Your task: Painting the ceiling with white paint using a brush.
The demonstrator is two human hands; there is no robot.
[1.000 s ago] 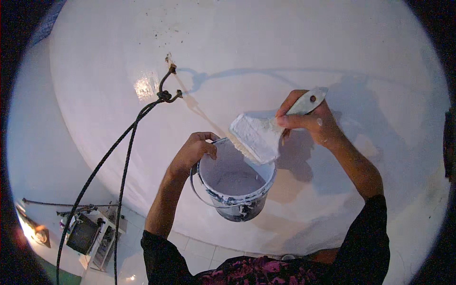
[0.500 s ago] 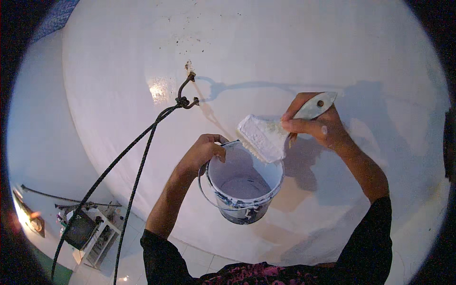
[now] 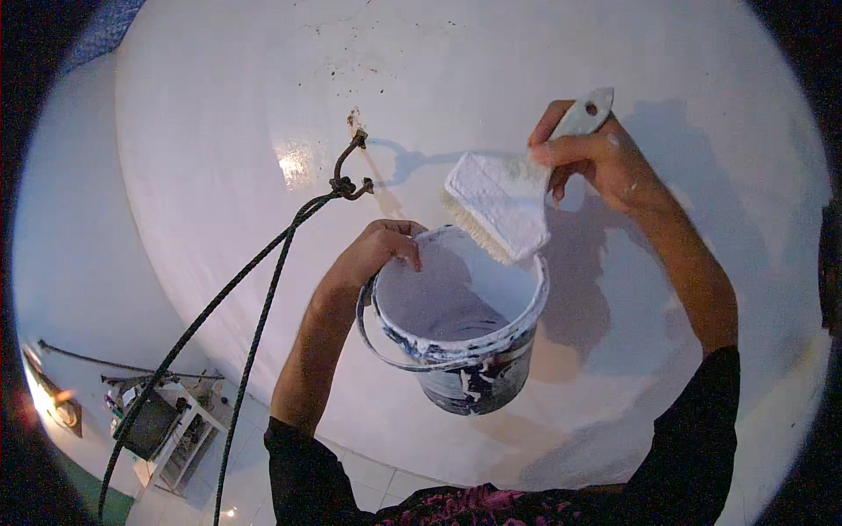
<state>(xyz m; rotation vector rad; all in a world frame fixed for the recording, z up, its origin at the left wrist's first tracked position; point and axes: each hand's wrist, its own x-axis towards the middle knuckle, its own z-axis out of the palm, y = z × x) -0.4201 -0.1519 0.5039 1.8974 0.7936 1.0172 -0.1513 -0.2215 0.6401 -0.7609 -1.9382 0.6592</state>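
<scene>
My left hand (image 3: 386, 250) grips the rim of a paint-smeared bucket (image 3: 474, 390), its thumb over the edge. White paint coats the inside wall, and the bucket tilts so that I see into it. In my right hand (image 3: 605, 162) is a wide paintbrush (image 3: 504, 202), pinched where the pale handle meets the head. Thick white paint covers the brush head. Its bristles point down and left, just over the far right part of the bucket's rim. The wire handle (image 3: 377, 355) hangs down along the bucket's near left side.
A white wall (image 3: 219, 105) fills most of the view, with dark specks near the top. From a metal hook (image 3: 342, 162) in it, a dark rope (image 3: 237, 280) runs down in two strands at left. A white shelf (image 3: 189, 447) stands low on the left, by the tiled floor (image 3: 364, 473).
My right hand has lifted the paintbrush upward, away from the bucket's mouth. The bucket and my left hand have come up somewhat, and the bucket looks larger.
</scene>
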